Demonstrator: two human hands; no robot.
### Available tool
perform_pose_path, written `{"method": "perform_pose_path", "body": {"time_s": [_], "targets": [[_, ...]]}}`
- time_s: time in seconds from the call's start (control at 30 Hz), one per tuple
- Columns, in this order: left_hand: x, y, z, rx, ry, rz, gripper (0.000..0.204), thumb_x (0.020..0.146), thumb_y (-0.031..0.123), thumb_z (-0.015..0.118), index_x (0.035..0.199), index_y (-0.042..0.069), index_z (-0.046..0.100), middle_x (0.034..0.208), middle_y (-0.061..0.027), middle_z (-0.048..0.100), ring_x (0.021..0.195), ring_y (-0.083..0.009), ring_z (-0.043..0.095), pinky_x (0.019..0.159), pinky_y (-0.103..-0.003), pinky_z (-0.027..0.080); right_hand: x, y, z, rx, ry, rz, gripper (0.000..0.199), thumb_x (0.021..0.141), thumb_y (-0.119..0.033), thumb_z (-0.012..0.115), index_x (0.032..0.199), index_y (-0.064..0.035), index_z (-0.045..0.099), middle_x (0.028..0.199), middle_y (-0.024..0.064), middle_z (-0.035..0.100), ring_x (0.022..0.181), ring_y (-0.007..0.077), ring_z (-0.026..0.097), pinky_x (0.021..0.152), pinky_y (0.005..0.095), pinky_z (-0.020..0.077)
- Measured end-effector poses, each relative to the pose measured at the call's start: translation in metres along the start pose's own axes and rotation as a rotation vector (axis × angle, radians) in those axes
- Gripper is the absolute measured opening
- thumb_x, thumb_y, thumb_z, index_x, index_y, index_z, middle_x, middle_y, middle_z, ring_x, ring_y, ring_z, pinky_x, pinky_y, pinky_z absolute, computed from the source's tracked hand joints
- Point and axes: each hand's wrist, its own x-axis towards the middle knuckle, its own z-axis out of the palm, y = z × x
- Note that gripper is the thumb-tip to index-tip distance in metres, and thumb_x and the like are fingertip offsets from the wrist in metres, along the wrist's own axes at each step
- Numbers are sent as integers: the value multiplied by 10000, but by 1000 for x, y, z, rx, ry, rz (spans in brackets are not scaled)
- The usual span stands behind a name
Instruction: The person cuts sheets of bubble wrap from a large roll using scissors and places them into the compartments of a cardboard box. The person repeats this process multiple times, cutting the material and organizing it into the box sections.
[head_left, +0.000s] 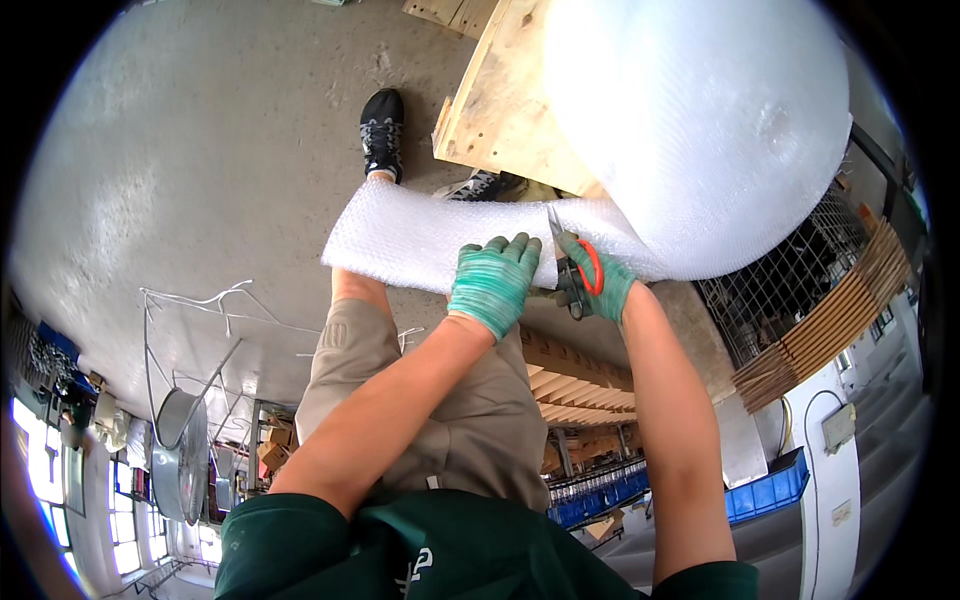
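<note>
A big roll of white bubble wrap (700,120) fills the upper right, resting on a wooden pallet (500,110). A loose sheet of bubble wrap (400,240) pulled from it stretches left across my legs. My left hand (493,285), in a green glove, clamps down on the near edge of this sheet. My right hand (605,285), also in a green glove, grips red-handled scissors (572,265) whose blades point up into the wrap where the sheet meets the roll.
Grey concrete floor (200,150) spreads to the left. My black shoes (382,130) stand beside the pallet. A metal fan (185,455), stacked boards (830,320), a wire cage (780,290) and blue crates (765,495) show around the rim.
</note>
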Motion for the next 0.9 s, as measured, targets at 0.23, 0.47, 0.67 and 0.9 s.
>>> {"method": "perform_pose_path", "body": {"time_s": [0.23,0.47,0.67,0.9], "targets": [[3,2,-3,50,-16,25,629,724,125,718,1337,85,583,1350,-105,628,1116,-264,632,891,-468,493,30,-15,6,-31,28,-42,508,899,-658,641,995,-170,539,702,15,474,600,203,477,524,389,433],[4,-8,-6,56,29,33,518,781,96,643,1298,86,615,1319,-97,650,1068,-274,654,886,-446,497,43,0,4,-14,28,19,620,852,-672,694,1054,-96,581,817,102,655,592,219,583,540,367,469],[-3,-6,-6,75,48,58,514,780,85,636,1293,81,613,1302,-94,654,1081,-266,649,881,-447,498,34,3,6,-5,-13,-35,654,857,-687,678,1044,-65,602,751,81,609,587,209,576,523,364,463],[-9,-4,-7,37,19,54,510,778,82,631,1288,77,609,1279,-98,652,1066,-269,640,847,-444,499,53,-14,22,-127,116,-78,569,943,-588,583,1241,-106,535,1076,178,569,955,255,553,802,396,437]]}}
